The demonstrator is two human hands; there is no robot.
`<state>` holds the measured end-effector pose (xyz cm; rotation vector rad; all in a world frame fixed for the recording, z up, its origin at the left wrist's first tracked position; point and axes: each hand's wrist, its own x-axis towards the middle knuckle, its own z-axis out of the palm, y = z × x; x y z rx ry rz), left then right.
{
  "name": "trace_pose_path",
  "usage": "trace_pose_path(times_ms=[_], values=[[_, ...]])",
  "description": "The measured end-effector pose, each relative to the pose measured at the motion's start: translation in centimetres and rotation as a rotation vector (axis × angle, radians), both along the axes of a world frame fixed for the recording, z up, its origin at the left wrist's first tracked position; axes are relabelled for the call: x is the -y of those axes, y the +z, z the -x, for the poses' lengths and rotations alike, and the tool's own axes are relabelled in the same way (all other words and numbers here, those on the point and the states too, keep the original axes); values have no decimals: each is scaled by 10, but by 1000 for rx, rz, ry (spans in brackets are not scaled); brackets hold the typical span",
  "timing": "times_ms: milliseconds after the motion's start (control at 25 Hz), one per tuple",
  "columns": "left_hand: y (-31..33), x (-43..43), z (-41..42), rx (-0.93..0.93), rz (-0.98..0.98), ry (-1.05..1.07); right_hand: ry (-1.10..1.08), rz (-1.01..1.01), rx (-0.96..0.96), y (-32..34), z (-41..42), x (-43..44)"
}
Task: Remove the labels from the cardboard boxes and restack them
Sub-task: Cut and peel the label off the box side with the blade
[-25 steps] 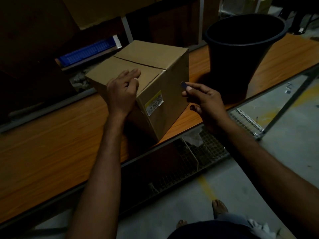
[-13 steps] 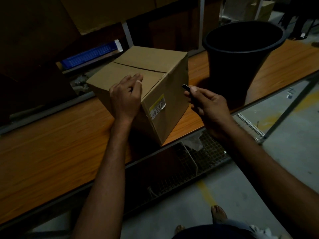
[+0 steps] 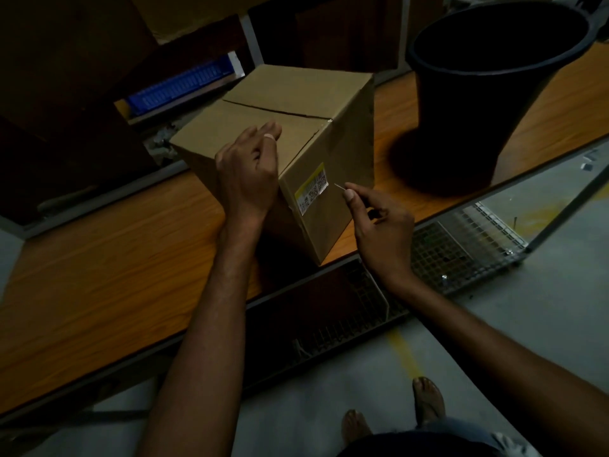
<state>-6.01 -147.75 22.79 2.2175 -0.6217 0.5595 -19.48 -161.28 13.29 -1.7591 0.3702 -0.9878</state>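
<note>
A closed cardboard box (image 3: 296, 100) stands on the wooden table (image 3: 108, 268), one corner turned toward me. A yellow-and-white label (image 3: 311, 189) with printed codes is stuck on its near right face. My left hand (image 3: 248, 173) rests on the box's top near edge with the fingers curled over it. My right hand (image 3: 375, 222) pinches a small thin blade (image 3: 339, 187), its tip just right of the label, close to the box face.
A large black bucket (image 3: 487, 84) stands on the table right of the box. A blue ribbed object (image 3: 178, 85) lies behind the box. Wire mesh racks (image 3: 461, 245) sit below the table edge. My bare feet show on the grey floor.
My right hand has moved down and left, bringing the blade from beside the box's upper edge to the label. The left hand stays on the box top.
</note>
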Motion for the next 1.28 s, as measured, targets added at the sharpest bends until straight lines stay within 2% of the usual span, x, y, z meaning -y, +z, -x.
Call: trace_pose_path(times_ms=[240, 600, 840, 1280], values=[[-2, 12, 4, -5, 8, 60, -14, -148, -56, -32, 12, -49], [-10, 4, -5, 55, -17, -56, -83, -44, 13, -52, 4, -85], [-14, 4, -10, 82, 33, -88, -131, -89, 60, -43, -8, -84], [-19, 7, -10, 111, 69, -62, -159, -50, 66, -45, -2, -93]])
